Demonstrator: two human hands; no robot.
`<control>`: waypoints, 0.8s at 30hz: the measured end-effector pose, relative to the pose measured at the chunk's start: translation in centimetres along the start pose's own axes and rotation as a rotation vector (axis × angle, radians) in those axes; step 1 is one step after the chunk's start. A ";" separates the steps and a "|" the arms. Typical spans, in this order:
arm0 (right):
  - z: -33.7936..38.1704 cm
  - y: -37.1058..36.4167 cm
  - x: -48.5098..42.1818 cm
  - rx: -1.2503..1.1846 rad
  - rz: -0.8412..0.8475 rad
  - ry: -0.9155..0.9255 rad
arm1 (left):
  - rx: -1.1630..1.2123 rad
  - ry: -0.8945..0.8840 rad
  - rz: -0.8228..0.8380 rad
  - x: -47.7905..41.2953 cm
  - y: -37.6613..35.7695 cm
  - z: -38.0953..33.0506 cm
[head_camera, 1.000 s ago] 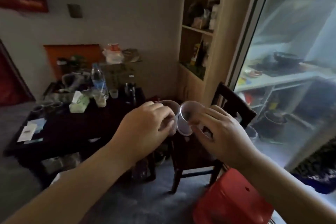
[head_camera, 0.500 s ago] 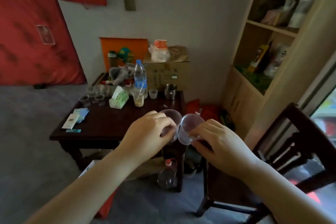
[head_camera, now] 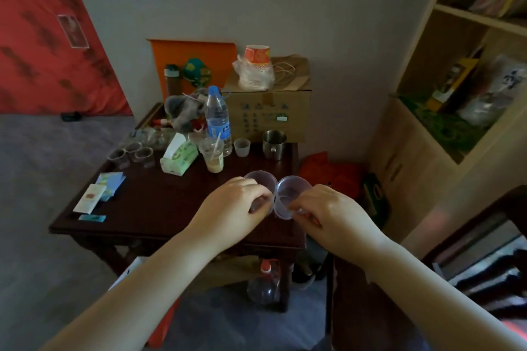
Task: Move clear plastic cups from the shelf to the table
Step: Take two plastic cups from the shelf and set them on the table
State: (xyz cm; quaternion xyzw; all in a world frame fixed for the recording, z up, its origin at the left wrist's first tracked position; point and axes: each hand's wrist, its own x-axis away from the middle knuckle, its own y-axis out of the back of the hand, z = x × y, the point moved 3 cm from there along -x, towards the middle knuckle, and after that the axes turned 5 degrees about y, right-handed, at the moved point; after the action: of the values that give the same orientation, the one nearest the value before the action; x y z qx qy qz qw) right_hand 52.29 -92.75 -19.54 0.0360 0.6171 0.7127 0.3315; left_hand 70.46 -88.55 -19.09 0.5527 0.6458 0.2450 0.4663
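Observation:
My left hand grips one clear plastic cup and my right hand grips a second clear plastic cup. The two cups touch side by side, tilted with their mouths facing away from me, above the near right part of the dark wooden table. Three more clear cups stand in a cluster at the table's far left. The wooden shelf stands at the right.
On the table's far side stand a water bottle, a drink cup with a straw, a small cup, a metal mug and a tissue pack. Papers lie at left. A cardboard box sits behind, a dark chair at right.
My view has swung left from the shelf and chair to the table. Both hands, still holding the cups together, now hover over the table's near right part.

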 end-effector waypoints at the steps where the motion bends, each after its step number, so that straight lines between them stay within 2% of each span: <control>1: -0.8 -0.5 -1.1 0.009 0.005 -0.004 | 0.009 0.002 0.009 -1.0 -0.3 1.1; 13: -10.1 -9.7 -14.6 0.039 0.103 -0.206 | 0.056 -0.049 0.203 -14.1 -4.7 16.2; 24: -17.5 -19.7 -19.2 0.090 0.208 -0.244 | -0.018 -0.002 0.328 -18.9 -12.8 25.3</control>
State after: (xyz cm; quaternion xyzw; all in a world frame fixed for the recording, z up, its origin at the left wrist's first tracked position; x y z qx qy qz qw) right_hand 67.61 -117.24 -34.62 0.2009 0.5967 0.7050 0.3264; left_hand 85.45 -114.79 -34.72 0.6467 0.5441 0.3234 0.4256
